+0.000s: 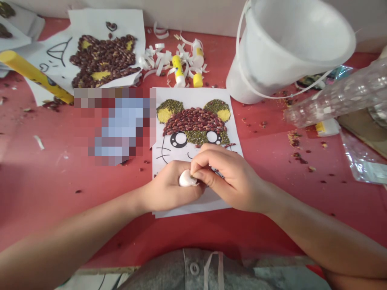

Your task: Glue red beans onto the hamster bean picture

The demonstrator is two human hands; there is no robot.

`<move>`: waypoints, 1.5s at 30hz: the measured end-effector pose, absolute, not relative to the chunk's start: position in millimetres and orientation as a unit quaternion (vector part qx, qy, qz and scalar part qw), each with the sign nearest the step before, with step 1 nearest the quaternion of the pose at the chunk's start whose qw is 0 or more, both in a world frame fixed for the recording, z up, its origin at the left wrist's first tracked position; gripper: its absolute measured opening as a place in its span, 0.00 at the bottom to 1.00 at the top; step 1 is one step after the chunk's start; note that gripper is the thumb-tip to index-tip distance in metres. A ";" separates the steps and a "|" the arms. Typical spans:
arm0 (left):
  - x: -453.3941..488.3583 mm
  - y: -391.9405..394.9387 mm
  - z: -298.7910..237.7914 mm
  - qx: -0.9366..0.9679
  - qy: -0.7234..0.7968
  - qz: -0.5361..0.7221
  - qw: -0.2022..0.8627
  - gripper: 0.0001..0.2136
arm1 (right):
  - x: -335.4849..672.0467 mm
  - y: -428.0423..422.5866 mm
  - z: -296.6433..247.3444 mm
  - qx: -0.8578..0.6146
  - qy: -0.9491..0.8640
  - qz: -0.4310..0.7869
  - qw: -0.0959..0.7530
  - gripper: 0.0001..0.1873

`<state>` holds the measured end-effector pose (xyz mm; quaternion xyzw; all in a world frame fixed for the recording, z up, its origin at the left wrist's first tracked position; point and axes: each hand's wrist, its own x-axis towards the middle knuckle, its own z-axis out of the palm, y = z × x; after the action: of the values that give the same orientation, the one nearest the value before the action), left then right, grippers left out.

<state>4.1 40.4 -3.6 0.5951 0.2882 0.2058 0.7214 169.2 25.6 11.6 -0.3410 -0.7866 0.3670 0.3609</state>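
Note:
My left hand [175, 185] is closed around a small white glue bottle [186, 178], whose rounded end shows between thumb and fingers. Against that end, my right hand [231, 175] pinches thumb and forefinger together. A tiny greenish speck shows at the fingertips, too small to name. Both hands are over a sheet of paper [190, 94] with a drawn animal face. Dark red beans [193, 119] cover its forehead, green mung beans [195, 137] lie between the eyes and on the ears, and yellow grains [165, 115] fill the inner ears. My hands hide the lower face.
A white bucket [256, 52] stands at back right, beside a clear plastic bottle [338, 94]. Yellow glue sticks [177, 70] and paper shreds lie at the back. Another bean picture [102, 60] is at back left, near a yellow tube [36, 76]. Loose beans dot the red table [60, 173].

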 end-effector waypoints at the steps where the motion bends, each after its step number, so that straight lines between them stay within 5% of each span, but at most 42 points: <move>1: 4.1 40.3 -3.6 0.595 0.285 0.206 0.723 0.09 | 169.2 25.9 11.7 -0.337 -0.787 0.369 0.361 0.07; 17: 3.4 42.3 -3.8 0.560 0.297 0.189 0.750 0.05 | 175.7 32.1 10.2 -0.331 -0.697 0.529 0.353 0.06; 36: 3.5 44.2 -3.7 0.549 0.296 0.173 0.762 0.06 | 183.7 35.7 15.0 -0.307 -0.766 0.469 0.315 0.04; 40: 3.5 45.6 -1.0 0.546 0.316 0.159 0.759 0.04 | 197.7 38.7 16.7 -0.357 -0.698 0.511 0.352 0.04; 45: 2.7 46.8 -0.5 0.552 0.324 0.143 0.755 0.05 | 230.7 43.0 4.7 -0.505 -0.668 0.366 0.406 0.03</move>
<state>2.7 46.8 -0.5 0.5516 0.3242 0.1430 0.7551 230.7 43.0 4.7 -0.5051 -0.6676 0.3664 0.4061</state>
